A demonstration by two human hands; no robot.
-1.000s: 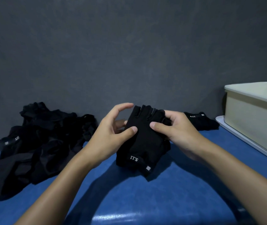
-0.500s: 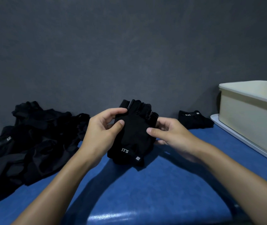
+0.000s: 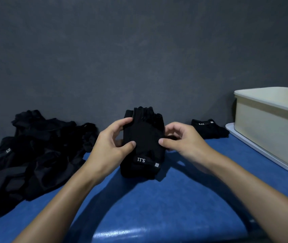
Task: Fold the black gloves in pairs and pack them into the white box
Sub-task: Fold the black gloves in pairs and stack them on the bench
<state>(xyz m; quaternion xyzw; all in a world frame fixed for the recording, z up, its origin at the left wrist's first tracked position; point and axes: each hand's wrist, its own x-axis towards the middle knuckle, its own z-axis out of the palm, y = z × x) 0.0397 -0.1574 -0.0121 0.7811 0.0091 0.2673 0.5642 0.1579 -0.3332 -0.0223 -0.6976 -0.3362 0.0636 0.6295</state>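
Observation:
A stacked pair of black fingerless gloves [image 3: 144,137] stands upright on its cuffs on the blue table, white "5.11" print facing me upside down. My left hand [image 3: 112,146] pinches its left edge between thumb and fingers. My right hand [image 3: 181,139] grips its right edge the same way. The white box [image 3: 269,123] stands at the right on its white lid [image 3: 255,151]; its inside is hidden from here.
A loose heap of black gloves [image 3: 34,151] covers the table's left side. One more black glove bundle [image 3: 208,128] lies against the grey backdrop between my right hand and the box. Blue table surface [image 3: 157,207] stretches in front of me.
The glove pair has been turned more upright and squared up between both hands. My view has shifted right, so the box appears larger.

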